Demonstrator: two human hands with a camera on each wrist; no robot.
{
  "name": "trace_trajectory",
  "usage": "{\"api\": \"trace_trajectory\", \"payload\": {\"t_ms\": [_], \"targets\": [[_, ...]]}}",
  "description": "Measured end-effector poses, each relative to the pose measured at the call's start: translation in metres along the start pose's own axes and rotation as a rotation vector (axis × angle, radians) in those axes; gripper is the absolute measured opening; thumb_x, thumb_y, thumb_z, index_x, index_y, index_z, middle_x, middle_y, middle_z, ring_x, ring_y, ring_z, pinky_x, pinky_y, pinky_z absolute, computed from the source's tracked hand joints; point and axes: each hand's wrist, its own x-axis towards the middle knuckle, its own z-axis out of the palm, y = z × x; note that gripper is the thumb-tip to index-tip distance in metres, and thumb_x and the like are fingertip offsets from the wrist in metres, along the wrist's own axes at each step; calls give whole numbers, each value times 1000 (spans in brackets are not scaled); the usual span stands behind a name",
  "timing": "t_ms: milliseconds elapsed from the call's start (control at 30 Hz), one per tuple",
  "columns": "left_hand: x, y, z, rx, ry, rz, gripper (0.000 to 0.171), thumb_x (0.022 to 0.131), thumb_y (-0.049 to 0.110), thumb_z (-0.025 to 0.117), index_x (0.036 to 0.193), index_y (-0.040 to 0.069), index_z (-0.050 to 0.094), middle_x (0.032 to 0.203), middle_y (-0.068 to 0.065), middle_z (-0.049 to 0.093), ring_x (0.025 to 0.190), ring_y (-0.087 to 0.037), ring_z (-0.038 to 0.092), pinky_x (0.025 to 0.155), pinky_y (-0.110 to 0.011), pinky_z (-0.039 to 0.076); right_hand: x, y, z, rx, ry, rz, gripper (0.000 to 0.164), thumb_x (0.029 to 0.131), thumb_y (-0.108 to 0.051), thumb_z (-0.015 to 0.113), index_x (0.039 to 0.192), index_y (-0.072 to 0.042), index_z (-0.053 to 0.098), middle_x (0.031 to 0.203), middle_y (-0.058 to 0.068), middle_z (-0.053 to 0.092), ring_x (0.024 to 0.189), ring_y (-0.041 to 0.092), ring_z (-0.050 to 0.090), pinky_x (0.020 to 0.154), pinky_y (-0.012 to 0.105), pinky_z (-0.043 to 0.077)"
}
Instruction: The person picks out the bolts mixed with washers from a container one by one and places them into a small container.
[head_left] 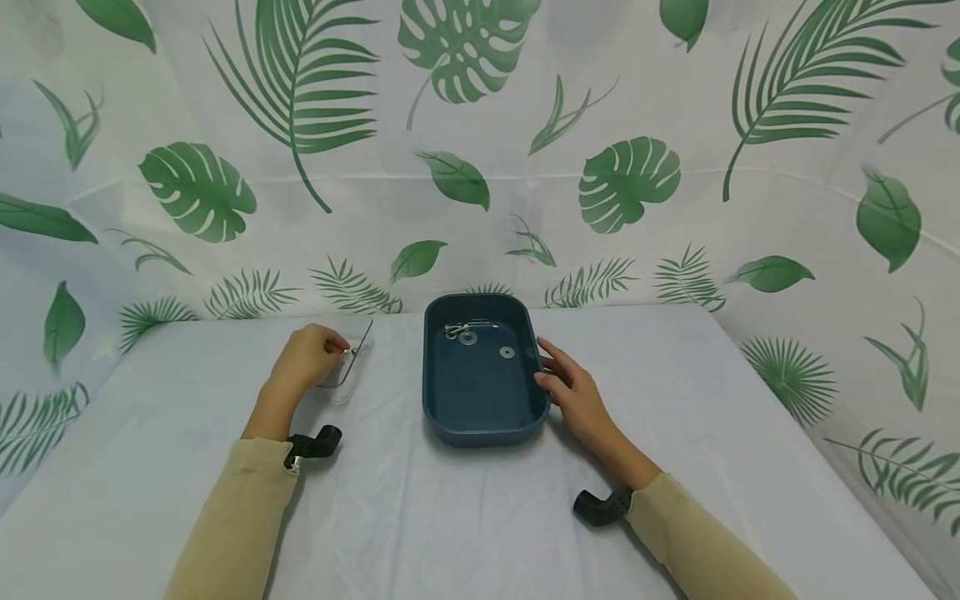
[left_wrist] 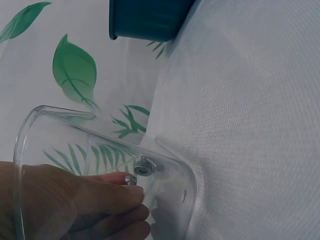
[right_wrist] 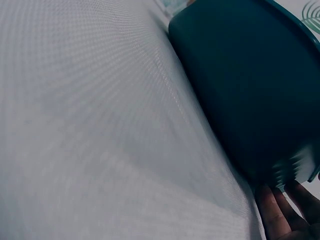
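My left hand (head_left: 303, 360) reaches into a clear plastic box (head_left: 363, 343) on the left of the table. Between its thumb and index finger it pinches a small metal bolt (left_wrist: 130, 179), only the tip of which shows. Close by in the box, seen through its wall, lies another small metal piece (left_wrist: 143, 166), perhaps a nut. At the table's middle stands a dark blue tray (head_left: 480, 421). My right hand (head_left: 577, 400) touches the tray's right side with fairly straight fingers (right_wrist: 272, 212) against the outer wall.
Inside the tray, several small metal screws (head_left: 454, 330) lie near the back left, with one washer (head_left: 468, 337) beside them and another washer (head_left: 507, 352) further right. A white cloth (head_left: 450, 533) covers the table. Behind it hangs a leaf-patterned curtain (head_left: 525, 200).
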Motion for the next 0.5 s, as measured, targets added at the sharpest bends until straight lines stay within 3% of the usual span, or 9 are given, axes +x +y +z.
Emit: {"api": "trace_trajectory", "payload": {"t_ms": [500], "targets": [[0, 0, -2, -5, -5, 7, 21, 97, 6, 60, 110, -2, 74, 104, -20, 73, 92, -30, 67, 75, -38, 54, -1, -1, -1, 26, -11, -42, 54, 104, -21, 53, 156, -27, 40, 151, 21, 51, 135, 38, 55, 102, 56, 52]]}}
